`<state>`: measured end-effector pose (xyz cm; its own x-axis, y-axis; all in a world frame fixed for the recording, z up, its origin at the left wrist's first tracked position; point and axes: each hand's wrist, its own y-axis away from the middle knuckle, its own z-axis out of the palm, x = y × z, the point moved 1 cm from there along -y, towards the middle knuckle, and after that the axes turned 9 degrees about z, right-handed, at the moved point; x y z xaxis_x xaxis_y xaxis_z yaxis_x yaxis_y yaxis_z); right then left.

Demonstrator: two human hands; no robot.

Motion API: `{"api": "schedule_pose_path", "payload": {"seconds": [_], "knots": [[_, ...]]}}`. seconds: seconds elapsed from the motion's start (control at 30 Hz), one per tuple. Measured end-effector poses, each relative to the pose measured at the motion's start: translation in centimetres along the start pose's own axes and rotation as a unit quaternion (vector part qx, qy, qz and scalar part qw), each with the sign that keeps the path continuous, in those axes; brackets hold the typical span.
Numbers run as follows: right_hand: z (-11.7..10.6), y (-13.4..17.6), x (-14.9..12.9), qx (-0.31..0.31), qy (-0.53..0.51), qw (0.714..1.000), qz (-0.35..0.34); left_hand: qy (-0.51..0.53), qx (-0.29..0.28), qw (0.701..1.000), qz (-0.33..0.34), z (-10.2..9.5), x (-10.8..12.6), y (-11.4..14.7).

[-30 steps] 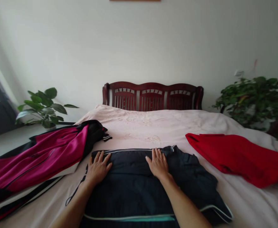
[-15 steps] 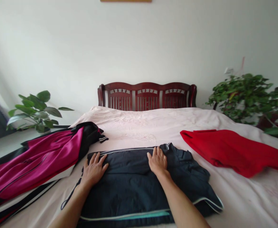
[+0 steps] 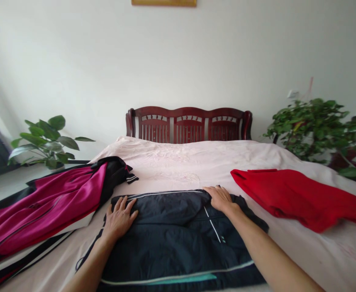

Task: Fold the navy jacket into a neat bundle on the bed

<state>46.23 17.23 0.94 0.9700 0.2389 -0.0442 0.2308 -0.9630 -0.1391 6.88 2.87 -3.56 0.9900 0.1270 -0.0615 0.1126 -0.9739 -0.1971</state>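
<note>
Since half a second ago the right hand (image 3: 219, 198) has slid from the middle of the dark garment (image 3: 178, 239) out to its far right corner, and the loose flap that spread out on that side now lies folded in over the body of the cloth, a thin white stripe running diagonally down from the hand. Meanwhile the left hand (image 3: 119, 218) has stayed where it was.

At the left edge of the bed (image 3: 193, 162) lies a magenta and black jacket (image 3: 47, 207), spread open with its shiny lining up and a striped cuff pointing toward the middle. Behind it, on the floor by the wall, stands a broad-leaved plant (image 3: 48, 142).

Next comes the left hand, fingers spread wide and flat, pressing the near left corner of the dark garment. This navy, almost black piece lies in the middle of the near part of the bed, just in front of the person, folded into a rough rectangle, with white piping along its far edge and a white and teal band along its near edge. The right hand rests palm down on the far right corner, fingers loosely together, holding nothing.

Further right, apart from the dark garment, a red garment (image 3: 296, 196) lies crumpled on the pale pink cover. A carved dark wooden headboard (image 3: 188, 123) stands at the far end, and a bushy plant (image 3: 318, 125) fills the right corner.
</note>
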Motion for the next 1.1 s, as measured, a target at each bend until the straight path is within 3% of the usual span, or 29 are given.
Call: {"api": "schedule_pose_path", "payload": {"seconds": [0.3,0.6,1.1], "knots": [[0.5,0.0,2.5,-0.023,0.006,1.0,-0.014,0.006,-0.004,1.0,0.001,0.0,-0.1,0.0],[1.7,-0.9,4.0,-0.021,-0.024,0.997,0.068,0.006,-0.006,1.0,0.002,-0.4,0.0,0.0],[2.6,-1.4,2.9,0.0,-0.061,0.981,0.183,0.016,-0.017,1.0,0.005,0.0,-0.4,0.0]]}}
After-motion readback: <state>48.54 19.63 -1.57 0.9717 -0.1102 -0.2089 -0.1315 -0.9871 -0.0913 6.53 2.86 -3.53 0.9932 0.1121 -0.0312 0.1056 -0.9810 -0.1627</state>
